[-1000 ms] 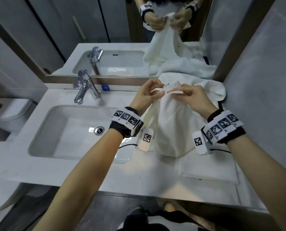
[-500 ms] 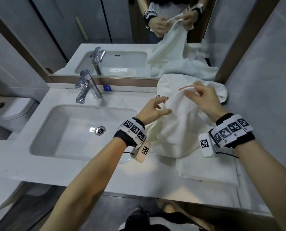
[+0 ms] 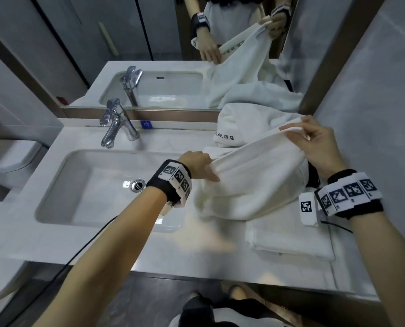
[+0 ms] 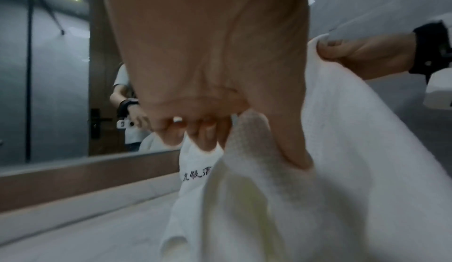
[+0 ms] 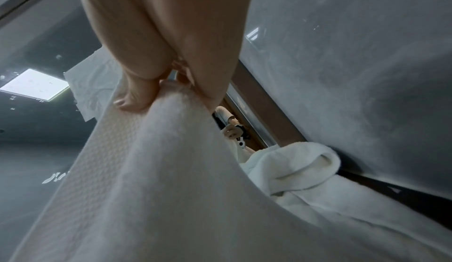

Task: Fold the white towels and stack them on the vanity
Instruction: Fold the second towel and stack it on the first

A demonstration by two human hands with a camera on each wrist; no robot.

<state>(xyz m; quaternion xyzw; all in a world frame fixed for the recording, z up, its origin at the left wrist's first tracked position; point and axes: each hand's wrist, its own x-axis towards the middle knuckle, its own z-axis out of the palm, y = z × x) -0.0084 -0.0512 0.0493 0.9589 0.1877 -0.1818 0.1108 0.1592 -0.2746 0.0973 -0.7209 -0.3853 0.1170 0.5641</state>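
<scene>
So there are 3 white towels here. The held towel point(image 3: 251, 185) is stretched between 2 hands above the surface point(image 3: 149, 251), which is white, marbled and smooth. The left hand point(image 3: 196, 165) has its fingers point(image 4: 208, 136) curled around one end of the top edge, thumb pressed on the cloth. The right hand point(image 3: 319, 147) pinches the other end, higher up, thumb on one side and fingers point(image 3: 291, 127) on the other. Between the 2 grips the edge runs as a slanted line and the rest sags down in soft folds.

Up close the fabric has a fine waffle-ish band along the hem, then fluffy terry below.

Right under the hanging cloth, below the right-hand fingers, sits 1 folded towel point(image 3: 288, 237), a flat neat rectangle. Beyond the fingers, against the mirror point(image 3: 173, 43), is 1 crumpled towel point(image 3: 246, 123), thick and lumpy, with dark printed characters on it.

Left of the left-hand fingers: 1 rectangular sink point(image 3: 97, 185) with a round metal drain, and 1 shiny chrome faucet point(image 3: 116, 126). Each wrist carries 1 black band with square markers.
</scene>
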